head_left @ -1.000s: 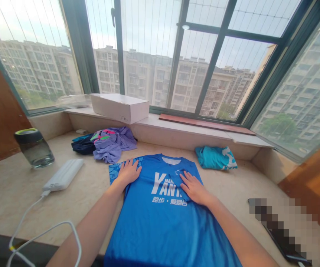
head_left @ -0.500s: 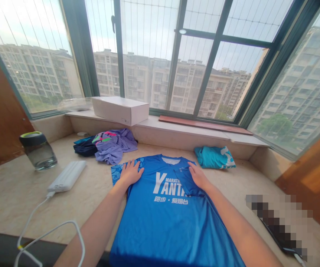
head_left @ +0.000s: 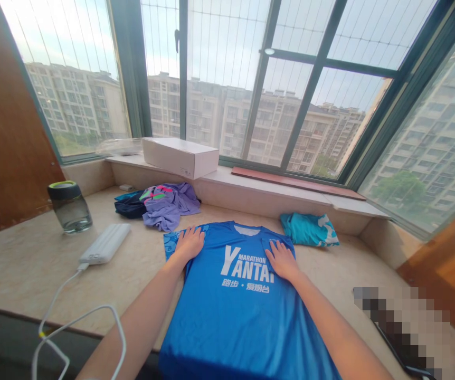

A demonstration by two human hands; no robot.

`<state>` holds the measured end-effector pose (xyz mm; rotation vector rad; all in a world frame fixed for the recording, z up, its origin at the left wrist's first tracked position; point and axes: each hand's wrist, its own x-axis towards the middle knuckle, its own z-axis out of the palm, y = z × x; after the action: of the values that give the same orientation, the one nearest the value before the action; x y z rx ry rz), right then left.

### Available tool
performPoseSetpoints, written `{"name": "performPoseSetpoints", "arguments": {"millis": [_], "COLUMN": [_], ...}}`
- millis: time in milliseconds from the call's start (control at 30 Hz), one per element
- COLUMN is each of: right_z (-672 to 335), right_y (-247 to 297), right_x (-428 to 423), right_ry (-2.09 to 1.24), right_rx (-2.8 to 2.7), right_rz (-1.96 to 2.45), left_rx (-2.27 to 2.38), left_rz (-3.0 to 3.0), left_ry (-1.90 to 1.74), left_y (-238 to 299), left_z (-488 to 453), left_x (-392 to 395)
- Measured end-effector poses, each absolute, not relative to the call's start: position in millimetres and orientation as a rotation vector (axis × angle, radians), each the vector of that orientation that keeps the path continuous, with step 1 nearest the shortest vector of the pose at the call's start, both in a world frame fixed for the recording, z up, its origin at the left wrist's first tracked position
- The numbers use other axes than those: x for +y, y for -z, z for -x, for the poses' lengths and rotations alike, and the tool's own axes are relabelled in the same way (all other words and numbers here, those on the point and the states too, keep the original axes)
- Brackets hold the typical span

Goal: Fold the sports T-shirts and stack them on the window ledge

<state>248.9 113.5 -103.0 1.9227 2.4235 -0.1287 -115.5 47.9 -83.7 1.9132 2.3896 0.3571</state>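
Note:
A blue T-shirt (head_left: 231, 316) lies spread front up on the counter, its collar toward the window and its lower part toward me. White lettering runs across its chest. My left hand (head_left: 190, 244) rests flat on the patterned sleeve at the shirt's left shoulder, fingers spread. On the shirt's right chest and shoulder lies my right hand (head_left: 283, 259), palm down with fingers apart. Near that hand the right sleeve appears turned in over the chest; part of it is hidden under the hand.
Behind the shirt are a crumpled purple garment (head_left: 172, 206) and a folded teal cloth (head_left: 309, 229). At left stand a water bottle (head_left: 70, 208) and a white power bank (head_left: 105, 243) with a cable. A white box (head_left: 180, 157) sits on the sill. A pixelated dark device (head_left: 394, 332) lies at right.
My right hand has shifted on the right shoulder, fingers now spread wider. The turned-in sleeve has moved outward, uncovering more of the lettering. My left hand stays on its sleeve. The view has shifted slightly.

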Motion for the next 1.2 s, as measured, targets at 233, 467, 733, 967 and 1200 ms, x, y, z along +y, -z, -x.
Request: {"name": "performPoseSetpoints", "arguments": {"millis": [233,467,733,967,1200], "right_z": [-248.3,-246.6,-245.8,-247.2,-245.9], "right_y": [102.2,107.7,105.7,104.8,100.8], "right_x": [110.0,116.5,113.2,113.7,111.1], "right_ry": [0.225,0.425,0.191,0.282,0.302], "right_rx": [2.461,2.772,2.577,2.453,2.468], "right_rz": [-1.896,-1.693,-1.901,-2.008,-2.023], "left_rx": [2.553,2.801,2.791,2.657,2.481], "left_rz": [-1.945,-1.798,-1.751,-1.698,-1.424], "left_ry": [-0.43,-0.322,-0.367,-0.75,-1.178], "left_y": [65.4,56.9,62.3,54.3,37.8], "left_z": [128.8,153.6,151.1,145.8,144.5], "left_x": [27.1,-13.3,-17.3,-17.0,10.4]}}
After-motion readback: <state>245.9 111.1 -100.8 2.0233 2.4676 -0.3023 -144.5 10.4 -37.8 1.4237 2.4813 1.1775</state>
